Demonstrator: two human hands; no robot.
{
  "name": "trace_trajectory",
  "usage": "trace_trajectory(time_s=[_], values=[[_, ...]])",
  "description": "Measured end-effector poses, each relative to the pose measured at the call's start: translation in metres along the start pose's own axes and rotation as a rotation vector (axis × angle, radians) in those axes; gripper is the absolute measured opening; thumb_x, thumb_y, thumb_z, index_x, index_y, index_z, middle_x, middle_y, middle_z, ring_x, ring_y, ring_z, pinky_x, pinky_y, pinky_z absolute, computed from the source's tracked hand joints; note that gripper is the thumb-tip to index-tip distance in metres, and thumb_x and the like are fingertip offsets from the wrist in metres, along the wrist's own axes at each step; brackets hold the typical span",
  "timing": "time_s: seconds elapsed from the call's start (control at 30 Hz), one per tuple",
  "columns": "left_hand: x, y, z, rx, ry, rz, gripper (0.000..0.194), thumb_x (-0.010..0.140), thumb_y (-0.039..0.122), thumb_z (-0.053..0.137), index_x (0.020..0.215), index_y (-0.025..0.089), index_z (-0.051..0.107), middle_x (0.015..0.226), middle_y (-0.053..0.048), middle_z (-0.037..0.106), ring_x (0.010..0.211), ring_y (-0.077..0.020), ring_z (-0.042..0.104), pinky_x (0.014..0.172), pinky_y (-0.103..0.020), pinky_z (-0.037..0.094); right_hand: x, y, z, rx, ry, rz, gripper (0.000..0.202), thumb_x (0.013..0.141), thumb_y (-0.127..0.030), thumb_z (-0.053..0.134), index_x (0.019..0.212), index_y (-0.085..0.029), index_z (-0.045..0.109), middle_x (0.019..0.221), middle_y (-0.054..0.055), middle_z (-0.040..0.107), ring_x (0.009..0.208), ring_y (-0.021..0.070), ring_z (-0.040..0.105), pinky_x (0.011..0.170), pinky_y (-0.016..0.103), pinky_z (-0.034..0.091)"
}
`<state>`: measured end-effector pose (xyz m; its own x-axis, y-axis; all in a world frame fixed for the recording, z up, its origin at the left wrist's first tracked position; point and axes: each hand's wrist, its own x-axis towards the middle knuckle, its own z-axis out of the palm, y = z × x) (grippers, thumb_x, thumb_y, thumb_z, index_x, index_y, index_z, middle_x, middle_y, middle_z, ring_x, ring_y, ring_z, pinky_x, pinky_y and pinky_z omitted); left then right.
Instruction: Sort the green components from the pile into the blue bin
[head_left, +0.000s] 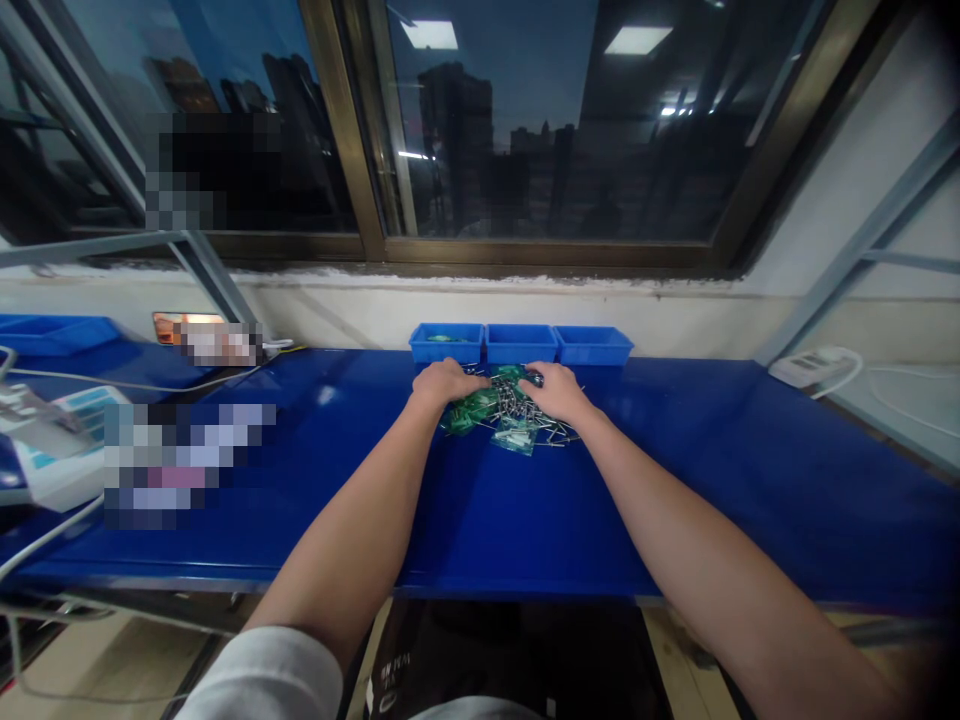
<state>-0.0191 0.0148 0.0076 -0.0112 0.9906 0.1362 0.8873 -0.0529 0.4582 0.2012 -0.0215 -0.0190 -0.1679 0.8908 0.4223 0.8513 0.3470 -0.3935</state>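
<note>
A pile of thin metal pieces point(517, 403) lies on the blue table, mixed with green plastic packets point(472, 412). My left hand point(446, 384) rests at the pile's left edge, thumb pointing inward over it; whether it grips anything is too small to tell. At the right edge, my right hand point(556, 390) touches the pile with curled fingers, and what lies under them is hidden. A small clear-green bag point(514, 436) with light pieces inside sits at the front of the pile.
Three blue bins point(520, 344) stand behind the pile against the wall, the left one holding something green. A white device point(56, 440) with cables is at the left, a power strip point(814, 367) at the back right. Another blue tray point(56, 335) sits far left.
</note>
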Motion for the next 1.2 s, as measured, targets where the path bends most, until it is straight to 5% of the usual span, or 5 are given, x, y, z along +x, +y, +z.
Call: trace_trajectory(time_s=[0.1,0.27,0.7,0.93,1.2], values=[[-0.01,0.012,-0.011,0.094,-0.151,-0.098,0.082,0.045,0.071,0.065,0.103,0.012,0.063,0.108,-0.024,0.063,0.098,-0.0386,0.06,0.072,-0.039,0.046,0.0,-0.002,-0.001,-0.005,-0.019,0.005,0.04,0.082,-0.041,0.051,0.114,-0.018,0.06,0.109,0.01,0.065,0.108,0.0257,0.055,0.094,0.04,0.039],[-0.015,0.018,-0.016,0.131,-0.278,-0.011,0.072,0.046,0.069,0.065,0.093,0.015,0.068,0.096,-0.02,0.067,0.093,-0.0366,0.061,0.068,-0.036,0.046,0.0,-0.003,-0.001,0.0,-0.018,0.002,0.04,0.082,-0.041,0.052,0.113,-0.018,0.06,0.108,0.01,0.065,0.108,0.0257,0.055,0.094,0.039,0.039],[-0.02,0.025,-0.016,-0.02,0.184,0.191,0.029,0.078,0.038,0.049,0.07,0.014,0.065,0.076,-0.015,0.065,0.079,-0.028,0.061,0.07,-0.035,0.042,0.001,-0.003,-0.001,0.046,0.065,-0.056,0.035,0.082,-0.04,0.052,0.106,-0.017,0.063,0.105,0.011,0.066,0.104,0.0269,0.056,0.092,0.042,0.04],[-0.027,0.04,0.001,-0.659,-0.054,0.497,0.04,0.081,0.05,0.047,0.068,0.015,0.06,0.056,0.002,0.05,0.055,-0.011,0.043,0.054,-0.023,0.034,-0.002,-0.015,-0.008,0.404,0.125,-0.067,0.032,0.08,-0.046,0.053,0.088,-0.017,0.063,0.08,0.005,0.067,0.075,0.0186,0.061,0.068,0.031,0.046],[-0.021,0.035,0.013,-0.835,-0.051,0.444,0.031,0.066,0.027,0.069,0.094,0.015,0.065,0.078,-0.002,0.062,0.07,-0.0137,0.053,0.066,-0.025,0.042,0.0,-0.014,-0.01,0.411,0.247,-0.095,0.017,0.076,-0.034,0.059,0.075,-0.018,0.066,0.069,0.002,0.066,0.063,0.0163,0.058,0.062,0.029,0.044]])
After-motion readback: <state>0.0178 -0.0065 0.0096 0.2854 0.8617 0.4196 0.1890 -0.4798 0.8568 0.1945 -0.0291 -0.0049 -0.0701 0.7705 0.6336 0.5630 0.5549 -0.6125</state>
